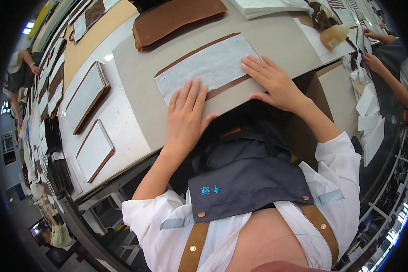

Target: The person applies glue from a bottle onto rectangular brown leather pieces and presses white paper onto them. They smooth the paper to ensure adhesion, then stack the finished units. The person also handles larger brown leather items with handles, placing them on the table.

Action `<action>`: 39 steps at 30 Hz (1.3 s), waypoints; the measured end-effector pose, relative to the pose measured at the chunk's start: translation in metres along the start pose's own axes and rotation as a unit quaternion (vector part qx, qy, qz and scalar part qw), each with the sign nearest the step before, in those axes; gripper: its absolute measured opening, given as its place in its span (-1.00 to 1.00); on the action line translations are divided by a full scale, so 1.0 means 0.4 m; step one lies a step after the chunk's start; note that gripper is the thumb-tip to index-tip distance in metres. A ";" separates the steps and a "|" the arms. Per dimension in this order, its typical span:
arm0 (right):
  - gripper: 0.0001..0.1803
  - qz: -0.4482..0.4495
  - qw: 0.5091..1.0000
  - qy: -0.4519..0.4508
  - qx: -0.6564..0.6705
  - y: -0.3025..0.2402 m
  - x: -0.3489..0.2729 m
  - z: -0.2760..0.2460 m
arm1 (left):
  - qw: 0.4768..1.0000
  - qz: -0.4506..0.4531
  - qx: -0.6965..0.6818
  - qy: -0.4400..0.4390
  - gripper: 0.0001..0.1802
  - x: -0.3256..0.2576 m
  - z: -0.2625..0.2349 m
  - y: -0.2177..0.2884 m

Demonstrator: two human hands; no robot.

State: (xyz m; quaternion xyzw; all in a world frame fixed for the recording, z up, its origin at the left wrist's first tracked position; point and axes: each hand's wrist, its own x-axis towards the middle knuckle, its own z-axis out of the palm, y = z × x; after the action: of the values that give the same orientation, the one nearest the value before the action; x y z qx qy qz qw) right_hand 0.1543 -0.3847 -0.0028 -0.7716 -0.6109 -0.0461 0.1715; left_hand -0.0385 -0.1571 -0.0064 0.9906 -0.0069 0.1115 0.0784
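White-faced brown panel (pixel 206 61) flat on grey part of table (pixel 290 45). Left hand (pixel 186 109) at panel's 7 o'clock, right hand (pixel 276 84) at 3 o'clock: both flat, fingers extended onto panel, gripping nothing. Brown stack (pixel 179 22) at panel's 11 o'clock.

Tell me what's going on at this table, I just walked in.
A person is standing over a grey mat with both hands spread flat on a white sheet that lies over a brown panel. The left hand rests near the sheet's lower left, the right hand at its right end. Beyond it is a stack of brown pieces. Two white-topped brown piles are to the left, and an amber bottle is at the upper right.
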 end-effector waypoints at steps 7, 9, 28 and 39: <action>-0.17 -0.016 1.000 -0.018 0.000 0.040 -0.038 -0.012 | 0.999 0.019 -0.003 -0.031 -0.13 -0.021 -0.012 -0.035; -0.15 0.018 1.000 0.020 0.013 0.040 -0.039 -0.016 | 0.999 0.000 -0.020 -0.037 -0.12 -0.026 -0.013 -0.036; -0.10 0.022 0.992 -0.029 -0.119 0.045 -0.046 -0.036 | 0.999 -0.003 -0.002 -0.050 -0.11 -0.035 -0.019 -0.036; -0.60 -0.107 0.990 0.077 0.041 -0.047 0.096 0.040 | 0.996 -0.015 -0.013 0.083 -0.60 -0.043 -0.040 -0.077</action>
State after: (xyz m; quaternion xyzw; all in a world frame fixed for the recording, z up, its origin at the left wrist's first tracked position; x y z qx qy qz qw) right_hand 0.1436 -0.3404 -0.0032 -0.6884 -0.6761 -0.0987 0.2434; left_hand -0.0576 -0.1241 0.0004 0.9767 0.0131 0.1926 0.0935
